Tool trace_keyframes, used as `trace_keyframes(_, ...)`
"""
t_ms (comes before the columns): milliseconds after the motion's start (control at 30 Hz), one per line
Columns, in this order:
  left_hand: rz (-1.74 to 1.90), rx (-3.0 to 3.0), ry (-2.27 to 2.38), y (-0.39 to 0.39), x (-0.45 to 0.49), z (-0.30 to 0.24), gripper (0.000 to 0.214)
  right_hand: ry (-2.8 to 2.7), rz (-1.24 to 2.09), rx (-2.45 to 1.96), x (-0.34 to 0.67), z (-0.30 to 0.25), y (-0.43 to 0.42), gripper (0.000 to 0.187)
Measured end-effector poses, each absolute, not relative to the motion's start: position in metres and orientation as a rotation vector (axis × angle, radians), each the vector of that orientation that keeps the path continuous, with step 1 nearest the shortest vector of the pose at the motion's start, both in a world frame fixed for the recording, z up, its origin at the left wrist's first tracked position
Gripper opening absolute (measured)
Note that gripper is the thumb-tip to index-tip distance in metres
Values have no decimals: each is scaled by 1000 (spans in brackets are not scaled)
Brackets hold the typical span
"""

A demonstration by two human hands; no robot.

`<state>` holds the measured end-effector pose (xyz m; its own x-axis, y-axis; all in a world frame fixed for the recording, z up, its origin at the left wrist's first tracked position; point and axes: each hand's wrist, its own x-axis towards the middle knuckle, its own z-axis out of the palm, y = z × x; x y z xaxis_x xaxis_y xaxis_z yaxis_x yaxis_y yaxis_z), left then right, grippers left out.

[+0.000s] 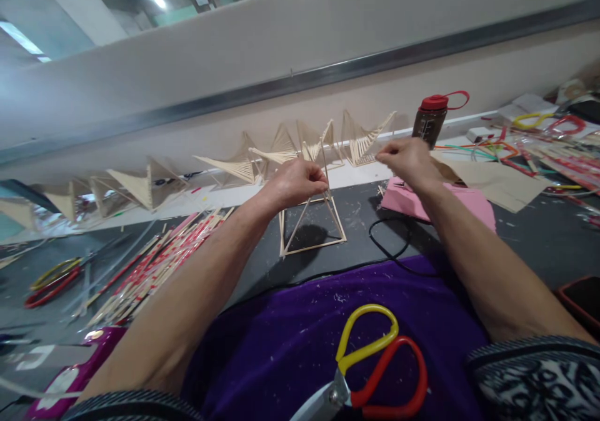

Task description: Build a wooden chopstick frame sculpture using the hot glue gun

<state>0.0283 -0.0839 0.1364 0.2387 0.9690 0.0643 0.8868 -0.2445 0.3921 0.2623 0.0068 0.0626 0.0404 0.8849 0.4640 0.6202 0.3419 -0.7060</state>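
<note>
A small frame of thin wooden sticks (313, 247) stands on the dark table in front of me, its square base down and its sticks slanting upward. My left hand (302, 180) is closed in a pinch at the top of this frame, around an upright stick. To the right, my right hand (407, 158) hovers above a pink cloth (469, 203), clear of the frame. Its thumb and fingers are pressed together; whatever they hold, if anything, is too small to see. Nearest me, scissors (370, 371) with one yellow and one red handle lie on purple fabric (281, 333).
Several finished stick models (365, 140) line the wall ledge. A red-capped bottle (430, 118) stands at the back right beside brown cardboard (501, 180). Bundled chopsticks (164, 265) and another pair of scissors (56, 282) lie at left. A black cord (389, 255) curls near the purple fabric.
</note>
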Motion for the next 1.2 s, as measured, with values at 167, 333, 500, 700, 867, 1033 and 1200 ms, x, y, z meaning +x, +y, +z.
trace_keyframes(167,581,2180,1682,-82,23,131,28,-1111,554,-1106,299,78,16,3)
trace_keyframes(333,1007,2180,1700,-82,20,137,34,-1117,734,-936,291,97,-1,7)
trace_keyframes(500,1826,2229,1513,-112,16,154,14,-1338,611,-922,269,105,-19,2)
trace_keyframes(700,1867,2143,1213,-182,8,139,8,-1988,531,-1336,252,81,-17,16)
trace_keyframes(867,1203,2064,1567,-202,-16,107,21,-2377,114,-1443,238,63,-16,23)
trace_keyframes(1033,674,2045,1864,-190,-44,80,22,-2432,260,-1498,229,50,-15,24)
trace_keyframes(1200,266,1963,2015,-184,-62,57,20,-2428,537,-1409,221,29,-11,16)
